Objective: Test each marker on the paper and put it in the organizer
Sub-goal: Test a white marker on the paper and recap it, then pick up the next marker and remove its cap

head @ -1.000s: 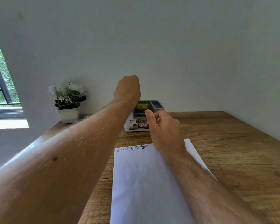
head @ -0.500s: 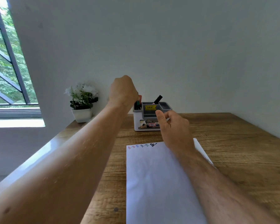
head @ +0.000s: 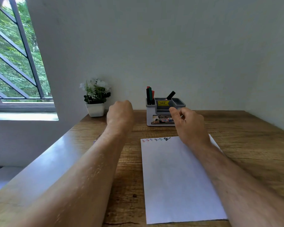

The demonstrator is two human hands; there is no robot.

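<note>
A white and grey organizer [head: 156, 119] stands at the back of the wooden table. Several markers [head: 149, 94] stand upright in its left compartment, and a black marker [head: 170, 95] leans in a rear one. A white paper sheet [head: 177, 177] lies in front, with small coloured test marks [head: 156, 139] along its top edge. My left hand [head: 120, 113] hovers left of the organizer, fingers curled into a fist with nothing seen in it. My right hand [head: 188, 125] hangs over the paper's top right corner, in front of the organizer, fingers loosely curled and holding nothing.
A small white pot with white flowers [head: 95, 99] stands at the table's back left by the wall. A barred window [head: 15, 63] is on the left. The table's left edge [head: 52, 161] runs diagonally beside my left forearm.
My left hand has drawn back from above the organizer's left compartment, down and to the left. The markers it hid now show. My right hand stays near the organizer front.
</note>
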